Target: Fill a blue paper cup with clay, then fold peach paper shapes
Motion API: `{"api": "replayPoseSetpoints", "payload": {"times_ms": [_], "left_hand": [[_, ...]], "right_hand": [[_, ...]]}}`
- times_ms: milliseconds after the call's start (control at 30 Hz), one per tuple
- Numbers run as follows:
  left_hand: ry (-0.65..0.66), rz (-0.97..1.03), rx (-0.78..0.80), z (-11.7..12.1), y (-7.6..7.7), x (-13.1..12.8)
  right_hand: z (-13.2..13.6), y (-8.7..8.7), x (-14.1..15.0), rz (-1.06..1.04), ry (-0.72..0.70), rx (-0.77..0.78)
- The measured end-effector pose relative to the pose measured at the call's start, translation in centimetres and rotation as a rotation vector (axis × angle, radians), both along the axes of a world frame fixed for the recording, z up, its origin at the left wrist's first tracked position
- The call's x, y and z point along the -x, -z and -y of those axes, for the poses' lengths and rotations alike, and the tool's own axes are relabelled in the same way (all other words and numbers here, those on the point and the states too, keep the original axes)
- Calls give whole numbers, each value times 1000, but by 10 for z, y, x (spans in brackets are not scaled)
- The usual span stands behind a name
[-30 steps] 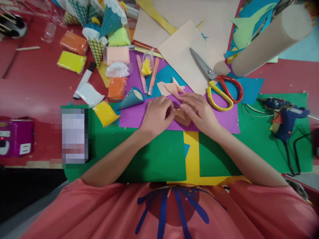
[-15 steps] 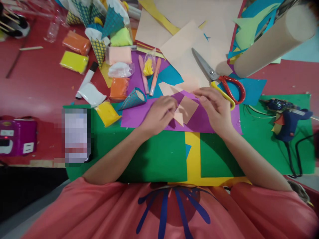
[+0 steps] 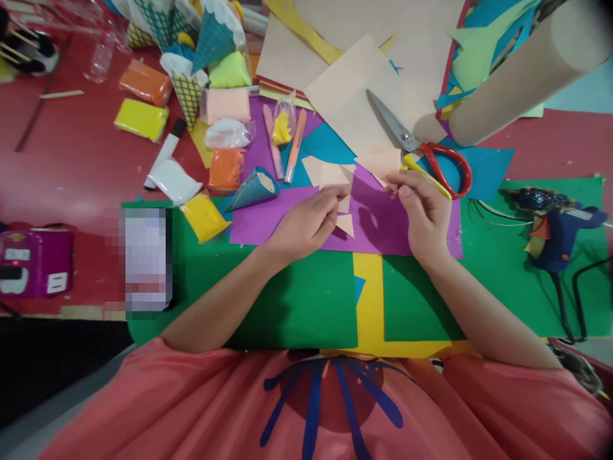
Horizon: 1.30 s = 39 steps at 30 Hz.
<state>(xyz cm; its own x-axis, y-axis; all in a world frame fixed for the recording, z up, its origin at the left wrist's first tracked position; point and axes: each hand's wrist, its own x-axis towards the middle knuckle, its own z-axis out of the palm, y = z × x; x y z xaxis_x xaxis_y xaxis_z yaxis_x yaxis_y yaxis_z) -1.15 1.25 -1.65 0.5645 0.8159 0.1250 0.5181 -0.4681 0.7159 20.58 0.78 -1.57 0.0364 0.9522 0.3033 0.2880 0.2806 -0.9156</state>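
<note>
My left hand (image 3: 306,220) is closed in a pinch over the purple sheet (image 3: 373,220), with a small cut piece of peach paper (image 3: 345,225) poking out below its fingertips. Another peach paper scrap (image 3: 335,174) lies just beyond those fingers. To the right, my right hand (image 3: 426,214) has its fingers curled together; whatever they hold, if anything, is too small to make out. Its fingertips are by the corner of a further peach paper piece (image 3: 380,165). Behind that hand lie scissors (image 3: 407,139) with one red and one yellow handle, blades pointing away.
Left of the hands are a patterned paper cone (image 3: 253,188), two peach-coloured markers (image 3: 294,147) and several packets of clay (image 3: 227,167). A cardboard tube (image 3: 512,76) lies at the back right. A blue glue gun (image 3: 555,236) rests on the green sheet (image 3: 297,300).
A peach square between my hands has shifted left and away, toward my left fingers. My right hand has drawn slightly right, its fingers more curled, baring the purple sheet.
</note>
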Motion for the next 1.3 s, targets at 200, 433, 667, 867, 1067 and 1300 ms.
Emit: {"api": "replayPoseSetpoints", "payload": {"times_ms": [200,433,667,867,1067,1300], "left_hand": [[-246,89,-54,-8,14,9],[-144,126,-80,-4,3,5],[-156,113,-98,2,0,-3],[-178,258,-8,8,-5,-6],[-201,396,302,12,-2,-15],[-317,611,488,12,3,-18]], "right_hand": [[2,-3,1,-20,-2,-6],[3,1,1,-74,40,9],[6,-4,2,-74,-40,4],[12,-10,5,81,-305,28],[16,-7,10,167,-335,-13],[17,9,18,-21,-265,156]]}}
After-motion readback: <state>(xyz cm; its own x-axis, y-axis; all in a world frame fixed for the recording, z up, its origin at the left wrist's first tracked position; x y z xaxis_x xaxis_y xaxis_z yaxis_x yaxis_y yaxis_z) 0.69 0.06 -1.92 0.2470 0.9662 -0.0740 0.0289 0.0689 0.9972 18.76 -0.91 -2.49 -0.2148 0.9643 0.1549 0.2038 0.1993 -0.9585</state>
